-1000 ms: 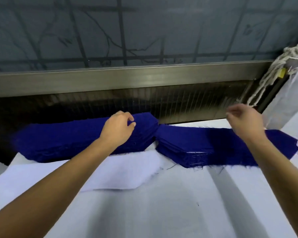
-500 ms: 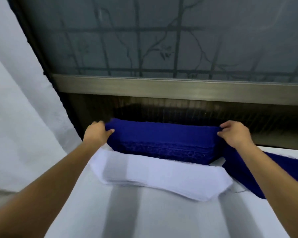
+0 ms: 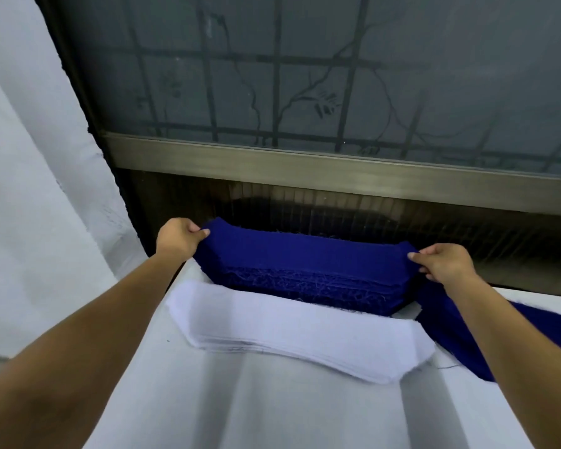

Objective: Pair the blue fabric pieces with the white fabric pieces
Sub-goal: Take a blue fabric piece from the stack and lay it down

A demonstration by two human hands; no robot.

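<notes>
Head cam: both hands pinching the ends of the blue stack

Left hand (image 3: 178, 241) pinches the left end of the blue stack (image 3: 305, 270), thumb on top, fingers curled under the edge. Right hand (image 3: 444, 264) does the same at the right end. The two-ended hold likely keeps a long, floppy piece flat and aligned as it comes off. The top layer looks taut between the hands.

The blue stack sits at the far edge of the table cover (image 3: 272, 413), against the dark panel below the window rail (image 3: 305, 163). The white stack (image 3: 298, 335) lies just in front of it, parallel and of similar outline, so a blue piece only has to travel a short way to meet its match. A second blue pile (image 3: 460, 332) lies to the right, partly under the right forearm.

Unclear:
- How many blue layers each pinch takes. The fingertips are hidden under the cloth.
- Whether the blue and white stacks touch. The seam is in shadow.
- The second blue pile's extent, since it is cut off at the frame edge.
- No finished pairs are in view.
- The white sheet (image 3: 30, 189) hanging at the left is blurred, purpose unknown.
</notes>
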